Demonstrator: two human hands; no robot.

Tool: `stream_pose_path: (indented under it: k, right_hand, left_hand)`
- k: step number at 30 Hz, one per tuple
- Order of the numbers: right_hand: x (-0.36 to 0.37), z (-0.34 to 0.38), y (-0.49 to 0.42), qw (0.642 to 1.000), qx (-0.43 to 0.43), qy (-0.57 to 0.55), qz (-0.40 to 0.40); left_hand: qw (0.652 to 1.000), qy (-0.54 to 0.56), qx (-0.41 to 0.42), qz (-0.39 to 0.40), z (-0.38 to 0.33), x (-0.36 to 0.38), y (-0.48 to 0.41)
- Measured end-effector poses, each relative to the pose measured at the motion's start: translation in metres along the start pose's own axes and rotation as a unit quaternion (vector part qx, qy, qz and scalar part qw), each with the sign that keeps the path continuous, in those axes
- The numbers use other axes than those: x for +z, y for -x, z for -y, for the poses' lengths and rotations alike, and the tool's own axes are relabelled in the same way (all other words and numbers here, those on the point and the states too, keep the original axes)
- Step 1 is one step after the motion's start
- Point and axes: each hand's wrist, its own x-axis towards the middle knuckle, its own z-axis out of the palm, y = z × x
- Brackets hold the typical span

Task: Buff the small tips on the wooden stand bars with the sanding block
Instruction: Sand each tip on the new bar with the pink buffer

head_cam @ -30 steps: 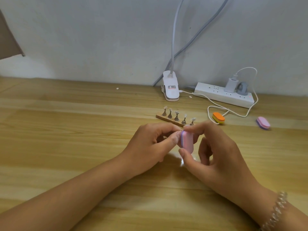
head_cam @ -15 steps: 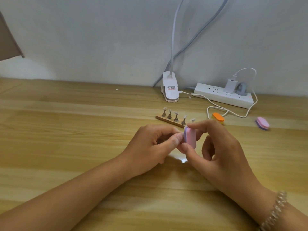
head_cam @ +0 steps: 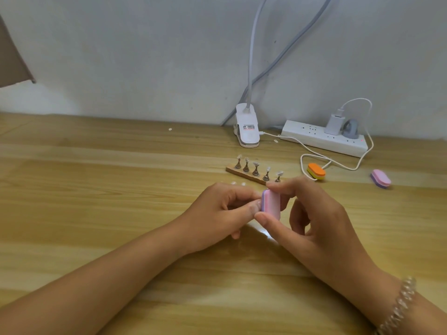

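I am noting the right hand [head_cam: 314, 221] pinching the sanding block [head_cam: 272, 205] by its ends, near the wooden stand bar [head_cam: 242, 172]; I am judging it light, spongy; left hand [head_cam: 222, 211] curling against it, contents hidden.

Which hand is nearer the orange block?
Right. The right hand sits just in front of the orange block, apart from it; the left hand is farther left.
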Motion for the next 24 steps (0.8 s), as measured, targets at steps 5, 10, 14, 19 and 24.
stream_pose_path:
  k: [5,10,14,19,24]
  right_hand:
    - [0.0017,-0.0024,0.0,1.0,0.006,-0.022,-0.006]
    - [0.0025,-0.0022,0.0004,0.999,0.013,-0.033,-0.008]
    - [0.0022,-0.0017,-0.0001,0.999,0.025,-0.042,-0.008]
    - [0.0005,-0.0029,-0.0021,0.995,0.06,-0.074,-0.038]
    - [0.0002,-0.0021,-0.0022,0.996,0.056,-0.055,-0.047]
  left_hand:
    - [0.999,0.053,0.001,-0.008,-0.0018,-0.0008,-0.0011]
    - [1.0,0.025,-0.002,-0.004,0.0008,-0.0011,0.0005]
    - [1.0,0.028,-0.01,-0.002,0.002,-0.0011,-0.0009]
    - [0.996,0.076,-0.021,-0.03,-0.0004,-0.0014,0.0]
    - [0.997,0.07,0.003,-0.012,-0.0012,0.0006,0.0008]
